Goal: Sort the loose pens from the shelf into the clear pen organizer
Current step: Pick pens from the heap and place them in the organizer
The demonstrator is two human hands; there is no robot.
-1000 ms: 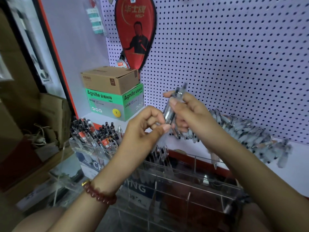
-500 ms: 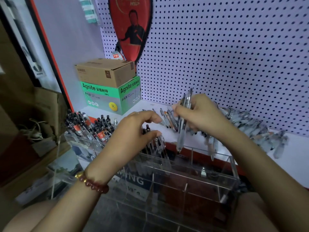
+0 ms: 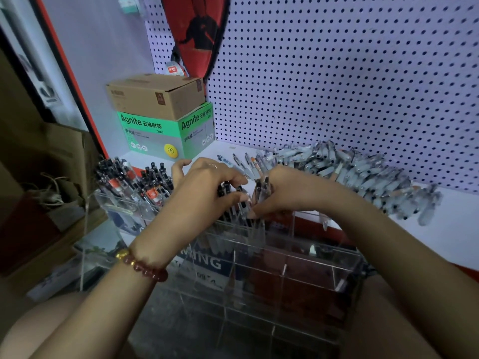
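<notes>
right hand (image 3: 282, 193): lowered; pens (image 3: 263, 190) now upright in organizer (image 3: 337, 268) back compartment | left hand (image 3: 207, 193): dropped, pinching them

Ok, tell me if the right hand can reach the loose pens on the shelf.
Probably yes: the loose pens lie just behind the right hand, nothing between, though it grips a few clear pens it must release first.

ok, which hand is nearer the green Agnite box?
Left. The left hand sits just below and right of the green Agnite box, its fingers close to its lower front corner. The right hand is farther right, gripping pens over the clear organizer.
</notes>
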